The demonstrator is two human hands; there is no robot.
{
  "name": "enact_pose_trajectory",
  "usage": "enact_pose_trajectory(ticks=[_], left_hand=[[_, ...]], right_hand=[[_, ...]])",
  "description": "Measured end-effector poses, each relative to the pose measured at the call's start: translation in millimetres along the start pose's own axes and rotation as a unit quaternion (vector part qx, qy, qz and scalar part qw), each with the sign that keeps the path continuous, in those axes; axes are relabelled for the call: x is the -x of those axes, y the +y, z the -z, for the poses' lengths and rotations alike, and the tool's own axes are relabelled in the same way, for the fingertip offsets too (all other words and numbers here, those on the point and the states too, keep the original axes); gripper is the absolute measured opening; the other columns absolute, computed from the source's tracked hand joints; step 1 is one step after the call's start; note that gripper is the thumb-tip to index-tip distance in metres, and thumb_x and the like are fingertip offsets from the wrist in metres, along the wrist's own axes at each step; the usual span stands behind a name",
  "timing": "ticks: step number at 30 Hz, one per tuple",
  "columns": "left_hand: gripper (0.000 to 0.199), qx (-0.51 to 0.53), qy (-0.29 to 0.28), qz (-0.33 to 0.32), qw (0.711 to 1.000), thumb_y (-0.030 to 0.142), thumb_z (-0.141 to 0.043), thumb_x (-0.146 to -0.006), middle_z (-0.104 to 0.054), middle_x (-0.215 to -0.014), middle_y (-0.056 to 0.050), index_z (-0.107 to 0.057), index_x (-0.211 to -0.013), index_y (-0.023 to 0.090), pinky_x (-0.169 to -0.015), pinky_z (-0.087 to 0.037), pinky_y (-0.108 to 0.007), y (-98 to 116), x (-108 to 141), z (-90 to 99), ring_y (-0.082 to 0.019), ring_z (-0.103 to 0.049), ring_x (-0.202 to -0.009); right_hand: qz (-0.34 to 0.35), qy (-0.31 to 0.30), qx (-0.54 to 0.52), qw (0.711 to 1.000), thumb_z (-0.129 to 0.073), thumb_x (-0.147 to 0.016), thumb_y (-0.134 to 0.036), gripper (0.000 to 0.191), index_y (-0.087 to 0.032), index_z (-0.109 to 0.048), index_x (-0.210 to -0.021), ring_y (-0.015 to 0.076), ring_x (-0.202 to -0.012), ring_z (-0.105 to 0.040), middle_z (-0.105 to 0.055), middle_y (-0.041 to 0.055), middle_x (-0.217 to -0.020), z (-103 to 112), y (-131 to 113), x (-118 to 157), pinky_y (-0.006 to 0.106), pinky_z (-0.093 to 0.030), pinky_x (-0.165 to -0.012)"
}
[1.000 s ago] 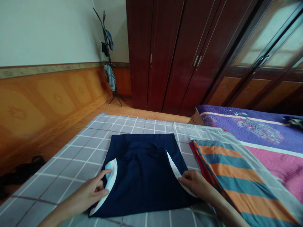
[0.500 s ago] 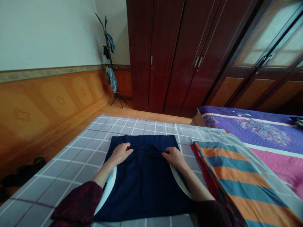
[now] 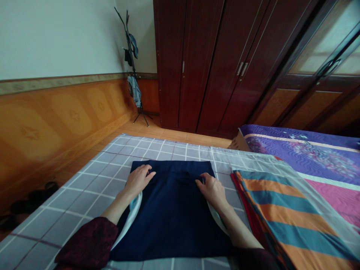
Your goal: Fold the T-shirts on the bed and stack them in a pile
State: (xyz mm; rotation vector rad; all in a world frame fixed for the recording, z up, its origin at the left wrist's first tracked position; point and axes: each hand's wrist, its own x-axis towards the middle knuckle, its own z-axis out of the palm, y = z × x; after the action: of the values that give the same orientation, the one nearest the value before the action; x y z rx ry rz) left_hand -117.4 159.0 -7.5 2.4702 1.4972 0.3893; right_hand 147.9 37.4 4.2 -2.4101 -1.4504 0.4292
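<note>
A dark navy folded garment (image 3: 174,213) with curved white edging lies flat in front of me; its exact kind is not clear. My left hand (image 3: 139,179) rests on its upper left part, thumb and fingertips slightly apart and loosely bent on the cloth. On the upper right part lies my right hand (image 3: 213,190), its thumb and forefinger also parted, with the other fingers curled at the garment's edge. Faint creases run across the cloth between the two hands.
The garment lies on a grey checked bedspread (image 3: 95,183). Right of it is a stack of folded cloth, orange-and-teal striped (image 3: 284,202) on top. Beyond are a purple floral bed cover (image 3: 315,150), a dark red wardrobe (image 3: 194,67) and a coat stand (image 3: 132,63).
Both hands have shifted slightly outward over the garment and their fingers have loosened. The crease near its top is flatter. The view has turned a little left.
</note>
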Motion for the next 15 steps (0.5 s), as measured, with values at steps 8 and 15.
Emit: enact_pose_trajectory(ticks=[8, 15], left_hand=[[0.028, -0.032, -0.178, 0.031, 0.983, 0.049, -0.061, -0.07, -0.062, -0.068, 0.001, -0.059, -0.068, 0.021, -0.052, -0.027, -0.024, -29, 9, 40.2, -0.016, -0.056, -0.061], [0.009, 0.039, -0.265, 0.005, 0.963, 0.03, -0.054, -0.067, -0.055, -0.052, 0.004, -0.055, -0.067, 0.021, -0.048, -0.028, -0.022, -33, 11, 40.1, -0.014, -0.054, -0.05]], right_hand=[[-0.007, -0.079, -0.062, 0.995, -0.056, -0.072, -0.015, 0.03, -0.017, -0.065, -0.101, 0.0191, -0.073, -0.064, -0.067, 0.004, -0.077, 8, 12, -9, 0.025, -0.044, -0.063], [-0.032, -0.109, -0.13, 0.985, -0.048, -0.072, -0.011, 0.024, -0.015, -0.065, -0.088, 0.0128, -0.052, -0.059, -0.064, -0.0006, -0.062, -1, 13, -14, 0.02, -0.041, -0.047]])
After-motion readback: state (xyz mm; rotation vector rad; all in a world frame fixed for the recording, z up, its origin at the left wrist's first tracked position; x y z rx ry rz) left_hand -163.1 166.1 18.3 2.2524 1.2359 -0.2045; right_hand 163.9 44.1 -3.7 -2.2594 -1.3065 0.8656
